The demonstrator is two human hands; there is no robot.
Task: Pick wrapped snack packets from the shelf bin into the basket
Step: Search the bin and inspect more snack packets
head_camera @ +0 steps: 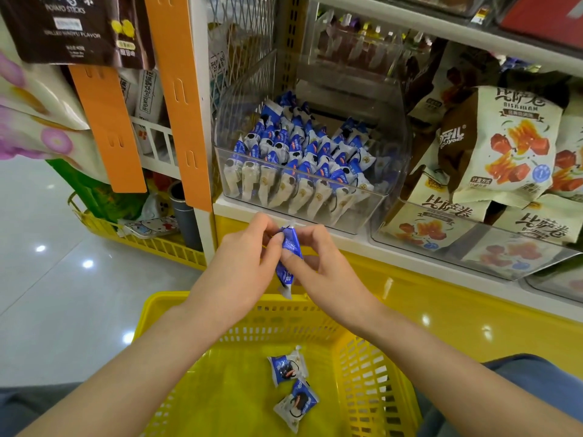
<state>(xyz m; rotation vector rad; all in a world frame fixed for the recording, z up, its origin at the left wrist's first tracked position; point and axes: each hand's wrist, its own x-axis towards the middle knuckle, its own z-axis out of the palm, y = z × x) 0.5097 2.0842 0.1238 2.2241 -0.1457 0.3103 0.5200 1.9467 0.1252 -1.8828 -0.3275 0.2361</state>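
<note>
Left hand (239, 263) and right hand (326, 268) pinch a blue-and-white wrapped snack packet (288, 247) over the yellow plastic basket (164, 307).
Inside lie two packets (287, 365); clear shelf bin (369, 212) beyond, open-topped.

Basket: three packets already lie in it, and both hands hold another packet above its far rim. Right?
Wrong on the count. The head view shows two in the basket, not three: a far packet and a near packet. The left hand and right hand do hold another, the held packet, above its far rim.
</note>
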